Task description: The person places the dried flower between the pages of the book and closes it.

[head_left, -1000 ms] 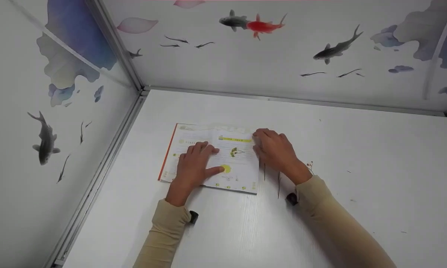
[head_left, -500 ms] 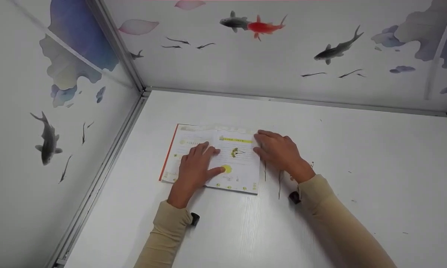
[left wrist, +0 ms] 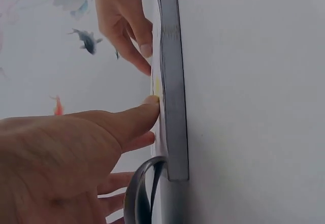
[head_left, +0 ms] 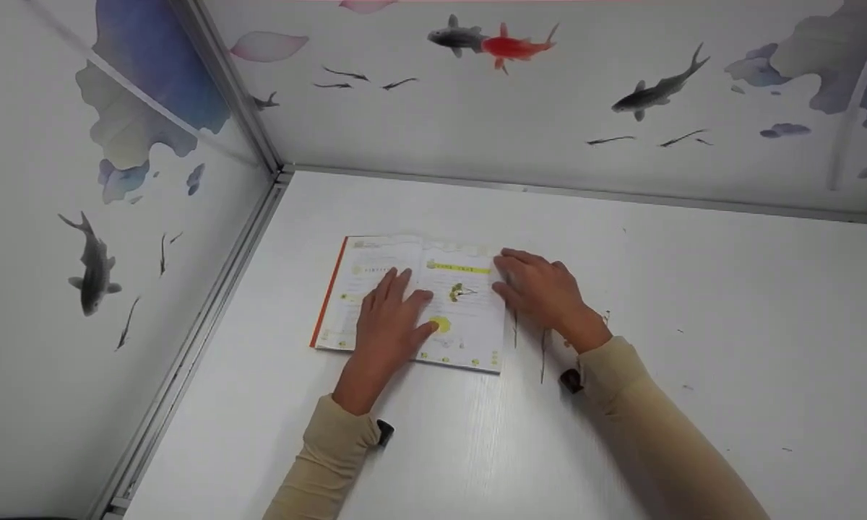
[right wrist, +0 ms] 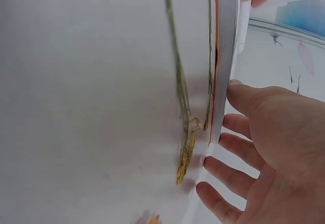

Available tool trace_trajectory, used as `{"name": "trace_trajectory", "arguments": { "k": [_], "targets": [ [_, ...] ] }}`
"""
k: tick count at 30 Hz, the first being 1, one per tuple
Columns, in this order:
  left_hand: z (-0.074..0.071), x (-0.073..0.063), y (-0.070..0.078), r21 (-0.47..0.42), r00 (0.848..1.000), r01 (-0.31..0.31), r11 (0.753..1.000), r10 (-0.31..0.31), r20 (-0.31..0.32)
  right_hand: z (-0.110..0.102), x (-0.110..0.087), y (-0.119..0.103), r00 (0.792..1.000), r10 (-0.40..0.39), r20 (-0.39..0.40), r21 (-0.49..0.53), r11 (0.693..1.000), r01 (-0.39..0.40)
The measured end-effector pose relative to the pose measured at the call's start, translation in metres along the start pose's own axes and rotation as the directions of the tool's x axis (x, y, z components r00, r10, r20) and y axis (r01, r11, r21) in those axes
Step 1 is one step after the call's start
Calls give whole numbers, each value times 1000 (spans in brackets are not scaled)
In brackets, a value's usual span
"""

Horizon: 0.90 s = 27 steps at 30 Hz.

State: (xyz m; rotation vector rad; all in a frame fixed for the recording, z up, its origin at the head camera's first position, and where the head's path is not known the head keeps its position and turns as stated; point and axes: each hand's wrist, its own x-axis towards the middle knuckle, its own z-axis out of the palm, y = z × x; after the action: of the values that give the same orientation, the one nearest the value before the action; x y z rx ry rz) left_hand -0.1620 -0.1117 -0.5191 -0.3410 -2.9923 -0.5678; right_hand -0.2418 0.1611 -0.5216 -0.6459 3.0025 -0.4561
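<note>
An open book (head_left: 477,339) with a red-orange left edge lies on the white table. My left hand (head_left: 390,328) rests flat across its middle, thumb by a printed yellow circle. On the right page lies a small pressed sprig (head_left: 459,292) with yellow-green heads. My right hand (head_left: 545,292) is at the book's right edge; in the right wrist view its thumb touches the edge of the page block (right wrist: 226,56) and the other fingers are spread. Beside that edge lie long thin dried stems (right wrist: 177,76) with yellow flower heads, partly hidden under the right hand in the head view.
Small plant bits (head_left: 688,387) are scattered over the table (head_left: 693,289) on the right. White panels (head_left: 477,130) printed with fish stand along the back and left sides, joined by a grey metal frame (head_left: 256,209).
My left hand has shifted a little to the right over the pages, showing more of the left page. My right hand has moved slightly right along the book's edge.
</note>
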Motion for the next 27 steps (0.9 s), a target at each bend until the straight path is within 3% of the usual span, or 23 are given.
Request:
{"name": "trace_trajectory", "arguments": {
  "k": [2, 5, 7, 10, 19, 27],
  "targets": [
    [4, -2, 7, 26, 996, -73, 997, 74, -54, -1, -1, 0, 1000, 1, 1, 0, 1000, -1],
    [11, -5, 19, 54, 974, -196, 979, 200, -106, -1, -1, 0, 1000, -2, -2, -6, 1000, 2],
    [15, -7, 28, 53, 955, -267, 962, 271, -116, -2, -1, 0, 1000, 0, -1, -6, 1000, 0],
    [21, -8, 39, 18, 939, -331, 944, 331, -90, -2, -1, -1, 1000, 0, 2, -11, 1000, 0],
    [23, -8, 55, -84, 944, -320, 944, 325, 52, 0, -1, 0, 1000, 2, -6, -10, 1000, -2],
    [29, -10, 54, -111, 949, -301, 947, 309, 60, -2, -1, -3, 1000, 10, 21, -10, 1000, -10]
  ]
}}
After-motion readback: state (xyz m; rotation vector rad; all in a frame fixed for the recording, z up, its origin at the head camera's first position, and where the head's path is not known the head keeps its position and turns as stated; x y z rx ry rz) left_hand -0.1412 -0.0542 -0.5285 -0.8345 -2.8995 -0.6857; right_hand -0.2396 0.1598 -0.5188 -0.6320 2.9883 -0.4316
